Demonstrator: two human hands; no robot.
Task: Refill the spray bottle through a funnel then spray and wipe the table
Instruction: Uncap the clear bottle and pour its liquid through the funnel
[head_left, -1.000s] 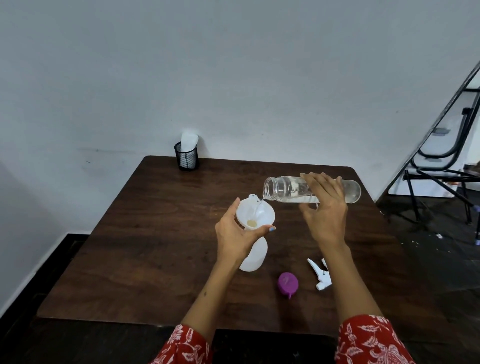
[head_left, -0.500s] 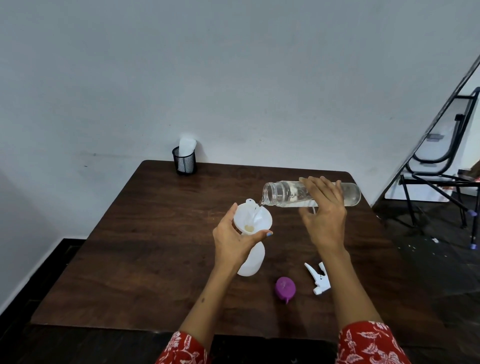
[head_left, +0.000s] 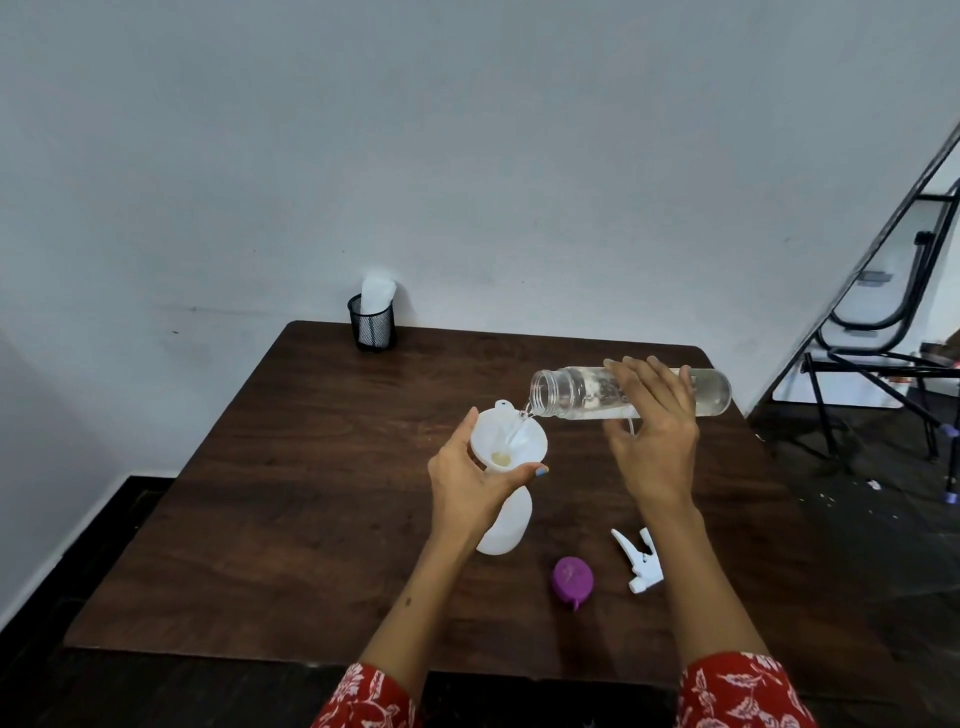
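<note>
Nearest us on the bench (head_left: 291, 519) lay the purple cap (head_left: 572, 579) and, just beside it, the white trigger sprayer head (head_left: 640, 566), both untouched. Farther in, our left hand (head_left: 470, 480) gripped the white funnel (head_left: 509, 439) at its neck, thumb and fingers (head_left: 535, 472) curled round it where it sat in the mouth of the white spray bottle (head_left: 506, 525), which stood on the bench. Beyond that, our right hand (head_left: 657, 426) held the clear water bottle (head_left: 576, 392) nearly level, fingers wrapped over its middle, a thin stream running from its mouth into the funnel. We judged the spray bottle light and easy to tip, so holding at the neck steadied both; the clear bottle looked smooth, perhaps slippery when wet. At the far edge stood a black mesh cup (head_left: 372, 327) with a white cloth (head_left: 378, 293)
</note>
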